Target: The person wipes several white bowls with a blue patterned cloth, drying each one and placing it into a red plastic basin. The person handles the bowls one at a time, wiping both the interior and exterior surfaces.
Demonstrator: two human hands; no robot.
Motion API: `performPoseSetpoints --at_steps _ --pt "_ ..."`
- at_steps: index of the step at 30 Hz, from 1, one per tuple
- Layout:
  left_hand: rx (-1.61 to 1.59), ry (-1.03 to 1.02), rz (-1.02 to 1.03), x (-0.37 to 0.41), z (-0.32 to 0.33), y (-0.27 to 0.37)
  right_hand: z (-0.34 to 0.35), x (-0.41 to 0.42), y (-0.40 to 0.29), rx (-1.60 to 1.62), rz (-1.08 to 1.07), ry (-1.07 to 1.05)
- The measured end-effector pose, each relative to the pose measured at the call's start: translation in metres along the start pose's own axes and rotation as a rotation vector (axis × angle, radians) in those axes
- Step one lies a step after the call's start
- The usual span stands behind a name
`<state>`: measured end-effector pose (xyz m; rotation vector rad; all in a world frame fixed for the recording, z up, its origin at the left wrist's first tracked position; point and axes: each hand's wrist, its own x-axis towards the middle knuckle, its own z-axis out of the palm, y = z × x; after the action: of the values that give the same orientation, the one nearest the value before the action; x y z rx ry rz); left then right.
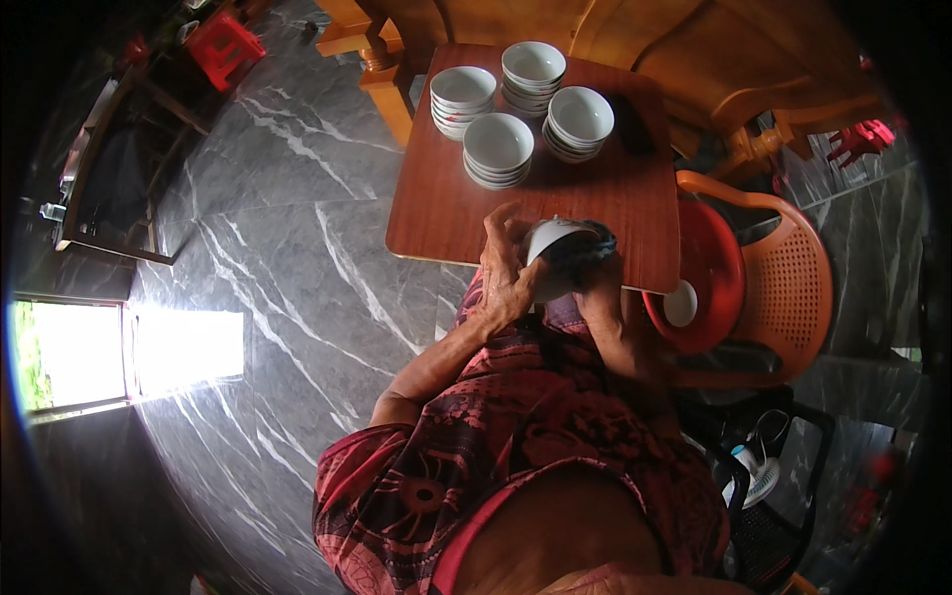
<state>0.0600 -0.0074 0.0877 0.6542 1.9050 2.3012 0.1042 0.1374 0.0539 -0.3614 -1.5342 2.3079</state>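
Note:
My left hand (507, 271) grips a white bowl (549, 236) by its side, above the near edge of a reddish-brown wooden table (446, 216). My right hand (604, 290) is at the bowl's other side with a dark cloth (587, 249) pressed against it; its fingers are mostly hidden by the cloth and shadow. Beyond the hands stand several stacks of white bowls: a near stack (498, 145), a left stack (462, 89), a back stack (533, 65) and a right stack (580, 117).
An orange plastic chair (792, 290) at the right holds a red basin (718, 268) with a white bowl (680, 303) in it. A dark flat object (632, 123) lies at the table's back right. A carved wooden bench (625, 33) stands behind the table.

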Motion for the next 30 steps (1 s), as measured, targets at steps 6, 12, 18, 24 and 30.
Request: performPoseSetpoints --at_steps 6,12,18,24,30 --pt "0.095 0.030 0.010 0.002 0.002 0.000 -0.016 -0.013 0.018 0.360 0.383 -0.043" --pt "0.506 -0.277 0.097 0.015 -0.003 0.018 -0.013 -0.006 -0.029 -0.633 -0.349 -0.163" --pt "0.593 -0.302 0.159 0.012 0.004 0.018 -0.001 0.000 -0.064 -1.067 -0.713 -0.378" --pt "0.374 -0.138 0.003 0.004 -0.002 0.006 -0.003 0.000 -0.044 -0.665 -0.439 -0.243" --pt "0.126 -0.016 0.017 0.003 0.001 0.001 -0.008 -0.005 0.011 0.146 0.140 0.055"
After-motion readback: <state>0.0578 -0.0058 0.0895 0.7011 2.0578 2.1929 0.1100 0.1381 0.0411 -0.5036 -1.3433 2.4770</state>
